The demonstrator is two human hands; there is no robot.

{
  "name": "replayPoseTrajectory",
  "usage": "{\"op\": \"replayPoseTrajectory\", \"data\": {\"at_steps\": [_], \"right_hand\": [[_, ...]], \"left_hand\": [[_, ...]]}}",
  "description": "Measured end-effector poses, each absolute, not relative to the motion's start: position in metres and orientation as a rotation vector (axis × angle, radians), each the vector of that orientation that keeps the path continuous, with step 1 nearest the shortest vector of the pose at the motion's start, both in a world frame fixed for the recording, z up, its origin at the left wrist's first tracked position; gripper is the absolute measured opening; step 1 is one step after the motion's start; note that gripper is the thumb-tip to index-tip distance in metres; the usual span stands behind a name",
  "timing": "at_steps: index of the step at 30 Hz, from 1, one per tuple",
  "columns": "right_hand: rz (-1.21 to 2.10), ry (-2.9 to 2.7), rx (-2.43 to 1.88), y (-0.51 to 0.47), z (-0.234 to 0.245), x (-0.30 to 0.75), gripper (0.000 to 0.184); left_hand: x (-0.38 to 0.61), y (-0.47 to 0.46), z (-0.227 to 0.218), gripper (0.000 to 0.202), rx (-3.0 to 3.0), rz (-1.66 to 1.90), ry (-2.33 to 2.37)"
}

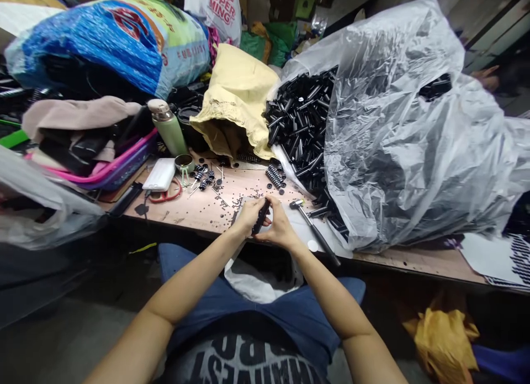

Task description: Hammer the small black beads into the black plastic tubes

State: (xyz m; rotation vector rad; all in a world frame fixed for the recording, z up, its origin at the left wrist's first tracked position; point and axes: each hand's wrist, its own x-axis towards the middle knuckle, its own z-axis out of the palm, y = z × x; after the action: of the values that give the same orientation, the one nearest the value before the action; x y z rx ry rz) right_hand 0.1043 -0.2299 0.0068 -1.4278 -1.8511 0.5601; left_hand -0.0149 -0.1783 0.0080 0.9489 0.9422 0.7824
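At the table's front edge, my left hand (pixel 247 215) and my right hand (pixel 279 225) both grip a dark, elongated black part (pixel 260 215), held at a slant. Fingers cover much of it, so its exact kind does not show. A hammer (pixel 314 232) with a black handle lies just right of my right hand. Tiny black pieces (pixel 232 201) are scattered on the table left of my hands. Beyond them are ribbed black-and-silver pieces (pixel 274 177). Below my hands, a white bag (pixel 260 284) rests on my lap with dark contents.
Black tubes (pixel 302 124) spill from a big clear plastic bag (pixel 414 146) on the right. A yellow sack (pixel 236 91) stands at the back. On the left are a green bottle (pixel 169 129), a white box-shaped device (pixel 159 174), red-handled scissors (pixel 171 193) and a pink-rimmed basket (pixel 103 174).
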Motion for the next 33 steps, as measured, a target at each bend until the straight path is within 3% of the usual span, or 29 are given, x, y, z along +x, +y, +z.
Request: {"op": "replayPoseTrajectory", "data": {"at_steps": [3,5,10,15,22,29,33], "right_hand": [[0.41,-1.832,-1.58,-0.228,-0.014,0.106,0.096],[0.318,-1.813,-1.719,-0.227,-0.028,0.11,0.085],[0.191,-1.755,-2.036,-0.249,-0.033,0.149,0.07],[-0.193,-1.603,-2.643,-0.278,-0.026,0.202,0.023],[-0.263,-1.729,-2.653,-0.275,-0.026,0.213,0.025],[0.283,-1.575,-2.253,-0.294,-0.003,0.184,0.032],[0.422,-1.657,-2.368,-0.297,-0.003,0.163,0.031]], "left_hand": [[-0.01,-0.184,-0.01,0.031,1.438,0.902,1.003],[-0.007,-0.188,-0.025,0.04,1.827,0.931,1.017],[-0.006,-0.191,-0.055,0.043,2.267,0.715,0.979],[-0.015,-0.179,-0.062,0.044,2.502,0.615,0.826],[-0.022,-0.164,-0.063,0.04,2.489,0.656,0.7],[-0.024,-0.161,-0.055,0.04,2.616,0.582,0.742],[-0.021,-0.169,-0.048,0.044,2.792,0.413,0.836]]}}
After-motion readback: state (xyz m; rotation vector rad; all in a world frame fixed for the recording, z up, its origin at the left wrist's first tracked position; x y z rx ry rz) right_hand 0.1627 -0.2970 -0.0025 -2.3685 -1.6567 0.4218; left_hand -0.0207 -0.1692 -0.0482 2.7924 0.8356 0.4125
